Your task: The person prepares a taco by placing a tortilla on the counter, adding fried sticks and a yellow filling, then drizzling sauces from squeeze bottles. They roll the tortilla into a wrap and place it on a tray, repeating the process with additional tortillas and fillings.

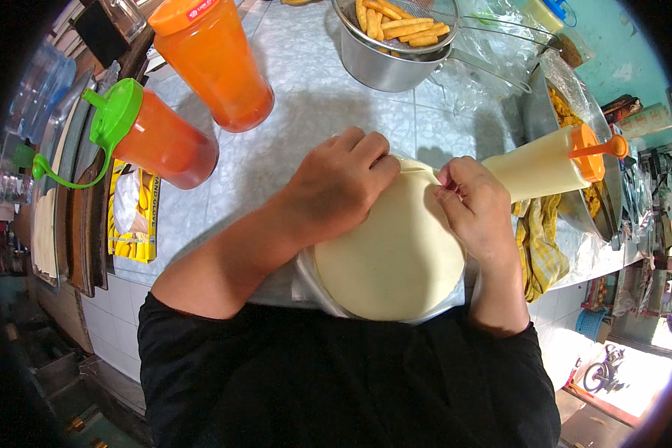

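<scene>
A round, pale flatbread (388, 261) lies in front of me on clear plastic (327, 300), close against my black shirt. It looks like the top of a stack, though its depth is hard to see. My left hand (345, 178) is curled over the far left edge, its fingertips partly hidden at the rim. At the far right edge, my right hand (476, 205) pinches the rim between thumb and fingers. Between the hands the edge looks slightly lifted or folded. A squeeze bottle of pale sauce (537, 166) with an orange cap leans just beyond my right hand.
Orange (215, 63) and green-capped (168, 142) sauce bottles stand far left, near a yellow glove box (132, 216). Fries (403, 26) sit in a strainer over a metal pot (388, 69). At right are a yellow checked cloth (539, 250) and a metal food container (534, 101).
</scene>
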Demonstrator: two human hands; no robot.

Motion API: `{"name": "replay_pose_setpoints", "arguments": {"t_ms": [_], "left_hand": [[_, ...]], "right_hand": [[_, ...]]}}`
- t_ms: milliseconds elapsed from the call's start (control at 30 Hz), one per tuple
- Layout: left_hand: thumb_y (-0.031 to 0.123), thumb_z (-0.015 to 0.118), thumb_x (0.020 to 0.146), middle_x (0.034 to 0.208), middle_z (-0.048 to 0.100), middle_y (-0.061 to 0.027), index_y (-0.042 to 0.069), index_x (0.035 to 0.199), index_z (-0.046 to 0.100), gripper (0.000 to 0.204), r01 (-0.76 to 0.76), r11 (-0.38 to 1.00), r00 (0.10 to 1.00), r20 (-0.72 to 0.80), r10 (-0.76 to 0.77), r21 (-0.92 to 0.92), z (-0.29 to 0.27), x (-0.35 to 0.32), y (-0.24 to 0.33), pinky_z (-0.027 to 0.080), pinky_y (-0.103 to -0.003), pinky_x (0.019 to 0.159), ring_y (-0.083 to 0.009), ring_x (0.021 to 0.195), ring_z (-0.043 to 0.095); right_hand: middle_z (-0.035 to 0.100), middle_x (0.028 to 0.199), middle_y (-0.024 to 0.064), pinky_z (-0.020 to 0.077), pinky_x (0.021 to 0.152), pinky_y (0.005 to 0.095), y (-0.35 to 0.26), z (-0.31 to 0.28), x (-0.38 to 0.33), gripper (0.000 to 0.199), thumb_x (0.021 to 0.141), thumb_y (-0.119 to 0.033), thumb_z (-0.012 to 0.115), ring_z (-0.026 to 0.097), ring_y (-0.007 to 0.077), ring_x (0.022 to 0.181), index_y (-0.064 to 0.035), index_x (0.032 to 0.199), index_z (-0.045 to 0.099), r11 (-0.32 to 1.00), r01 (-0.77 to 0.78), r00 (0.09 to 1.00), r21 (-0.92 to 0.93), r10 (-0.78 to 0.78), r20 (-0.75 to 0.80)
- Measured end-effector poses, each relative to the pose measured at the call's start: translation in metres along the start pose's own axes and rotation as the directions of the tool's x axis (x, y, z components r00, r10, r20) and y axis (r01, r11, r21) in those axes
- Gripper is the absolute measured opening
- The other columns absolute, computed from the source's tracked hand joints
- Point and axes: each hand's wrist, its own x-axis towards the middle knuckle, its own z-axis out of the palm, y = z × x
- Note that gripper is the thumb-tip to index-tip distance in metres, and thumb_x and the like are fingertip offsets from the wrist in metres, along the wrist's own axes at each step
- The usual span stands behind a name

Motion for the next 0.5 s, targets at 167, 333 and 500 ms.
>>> {"name": "replay_pose_setpoints", "arguments": {"t_ms": [167, 333, 500], "left_hand": [[0.003, 0.06, 0.067, 0.087, 0.056, -0.0098, 0.004, 0.086, 0.058, 0.019, 0.016, 1.0, 1.0, 0.015, -0.016, 0.015, 0.001, -0.002, 0.003, 0.05, -0.038, 0.069, -0.0297, 0.08, 0.058], [0.001, 0.061, 0.074, 0.086, 0.059, -0.0101, 0.003, 0.089, 0.061, 0.015, 0.118, 0.971, 0.992, -0.006, -0.122, -0.207, 0.0, -0.001, -0.011, 0.051, -0.035, 0.068, -0.0274, 0.079, 0.061], [0.006, 0.061, 0.084, 0.087, 0.063, -0.0118, 0.001, 0.096, 0.063, 0.013, 0.34, 0.866, 0.936, 0.042, -0.349, -0.366, -0.004, 0.001, -0.034, 0.051, -0.031, 0.071, -0.0226, 0.079, 0.064]], "right_hand": [[0.056, 0.074, 0.0128, 0.0441, 0.062, 0.0425, 0.0, -0.001, 0.0, 0.009, 0.074, -0.012, 0.059, 0.056, 0.0336, 0.073, -0.0052, 0.077, 0.054, 1.0, -0.008, 1.0, 0.006, 0.008, 0.006], [0.057, 0.076, 0.0134, 0.0447, 0.064, 0.0413, 0.0, -0.002, -0.001, 0.009, 0.074, -0.011, 0.058, 0.057, 0.0333, 0.074, -0.0046, 0.079, 0.055, 1.0, -0.011, 1.0, 0.02, 0.01, 0.019], [0.057, 0.078, 0.0145, 0.0447, 0.065, 0.0391, 0.005, -0.002, -0.002, 0.009, 0.075, -0.01, 0.058, 0.057, 0.0332, 0.074, -0.0037, 0.081, 0.055, 0.992, -0.06, 0.998, 0.109, 0.057, 0.027]]}}
